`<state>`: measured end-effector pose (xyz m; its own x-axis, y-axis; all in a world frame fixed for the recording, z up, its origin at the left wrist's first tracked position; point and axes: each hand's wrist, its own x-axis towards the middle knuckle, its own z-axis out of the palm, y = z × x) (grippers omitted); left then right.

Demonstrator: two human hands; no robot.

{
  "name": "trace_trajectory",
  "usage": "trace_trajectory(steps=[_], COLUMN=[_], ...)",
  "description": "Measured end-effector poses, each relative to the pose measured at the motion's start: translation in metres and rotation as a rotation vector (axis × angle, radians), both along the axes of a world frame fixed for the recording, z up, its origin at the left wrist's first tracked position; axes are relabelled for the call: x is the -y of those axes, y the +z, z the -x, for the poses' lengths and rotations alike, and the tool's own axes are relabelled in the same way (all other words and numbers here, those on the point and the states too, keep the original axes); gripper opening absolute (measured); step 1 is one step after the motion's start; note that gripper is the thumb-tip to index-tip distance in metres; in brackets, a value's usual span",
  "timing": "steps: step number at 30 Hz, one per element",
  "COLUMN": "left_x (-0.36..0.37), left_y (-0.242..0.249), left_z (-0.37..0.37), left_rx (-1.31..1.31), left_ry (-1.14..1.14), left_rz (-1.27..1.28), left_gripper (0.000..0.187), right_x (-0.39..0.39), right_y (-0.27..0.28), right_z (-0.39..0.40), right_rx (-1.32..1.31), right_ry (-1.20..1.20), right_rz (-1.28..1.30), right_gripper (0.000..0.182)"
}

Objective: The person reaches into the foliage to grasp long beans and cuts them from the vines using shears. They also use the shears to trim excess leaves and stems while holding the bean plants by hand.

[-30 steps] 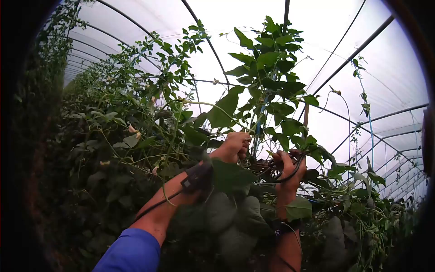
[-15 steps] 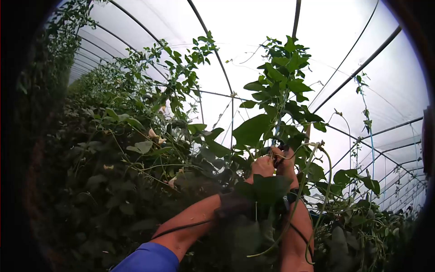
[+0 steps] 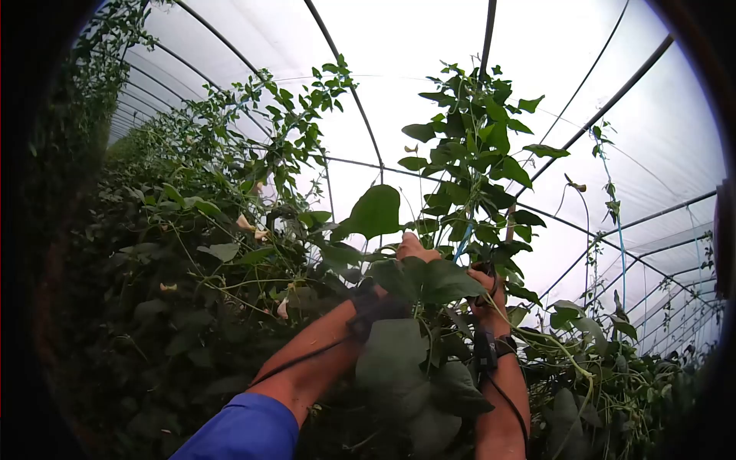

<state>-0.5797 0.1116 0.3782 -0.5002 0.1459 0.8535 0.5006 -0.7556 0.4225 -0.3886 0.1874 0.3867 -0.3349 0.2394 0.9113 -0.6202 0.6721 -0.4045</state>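
Observation:
A tall climbing vine (image 3: 491,165) with broad green leaves rises in front of me, trained along a blue string (image 3: 463,244). My left hand (image 3: 418,248) is closed among its leaves, left of the string. A large leaf (image 3: 376,212) stands beside it, and other leaves cover its wrist, so what its fingers hold is hidden. Lower and to the right, my right hand (image 3: 487,295) is curled round a small dark object (image 3: 483,268) that I cannot make out. A black strap with a small device (image 3: 485,349) circles my right wrist.
Dense vines with pale flowers (image 3: 244,223) fill the left side. Long thin stems (image 3: 567,353) hang by my right forearm. Curved metal hoops (image 3: 613,115) hold up the plastic roof. Another blue string (image 3: 621,245) with a thin vine hangs at right.
My hands, close together before, have moved apart: the left up and to the left, the right lower. The vine leaves have shifted, and the long stems by my right arm have swung rightward.

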Motion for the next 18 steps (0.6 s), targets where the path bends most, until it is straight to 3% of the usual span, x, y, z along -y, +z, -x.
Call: trace_trajectory(steps=[2, 5, 6, 7, 11, 12, 13, 15, 16, 18], left_x=[-0.053, -0.119, -0.179, -0.155, -0.028, -0.047, -0.065, -0.09, -0.094, -0.1], left_y=[0.024, 0.055, 0.069, 0.049, 0.002, 0.002, 0.016, 0.027, 0.033, 0.046], left_z=[0.034, 0.065, 0.098, 0.077, 0.01, 0.016, 0.017, 0.011, 0.006, 0.002], left_rx=[-0.441, -0.679, -0.974, -0.882, -0.732, -0.757, -0.858, -0.819, -0.808, -0.781], left_ry=[0.35, 0.263, 0.647, 0.495, 0.472, 0.432, 0.109, -0.122, -0.153, -0.175], left_rz=[0.17, 0.154, -0.308, -0.195, -0.258, -0.559, -0.526, -0.882, -0.813, -0.669], left_gripper=[0.039, 0.042, 0.042, 0.039, 0.025, 0.03, 0.032, 0.03, 0.03, 0.03], right_x=[-0.002, -0.002, -0.006, -0.01, 0.021, 0.015, 0.016, 0.021, 0.015, 0.005], right_y=[0.0, 0.001, -0.002, -0.005, -0.013, -0.008, -0.01, -0.018, -0.016, -0.014], right_z=[0.003, 0.005, 0.003, 0.002, 0.007, 0.002, 0.002, 0.007, 0.005, 0.005], right_rx=[0.026, -0.008, -0.019, -0.032, -0.047, 0.029, 0.03, -0.085, -0.012, -0.024], right_ry=[-0.014, 0.031, 0.071, 0.11, -0.092, -0.031, -0.042, 0.084, 0.085, 0.033], right_rz=[-0.005, -0.009, -0.047, -0.08, -0.17, -0.09, -0.091, -0.015, 0.003, -0.057], right_gripper=[0.023, 0.022, 0.019, 0.018, 0.019, 0.019, 0.019, 0.018, 0.008, 0.015])
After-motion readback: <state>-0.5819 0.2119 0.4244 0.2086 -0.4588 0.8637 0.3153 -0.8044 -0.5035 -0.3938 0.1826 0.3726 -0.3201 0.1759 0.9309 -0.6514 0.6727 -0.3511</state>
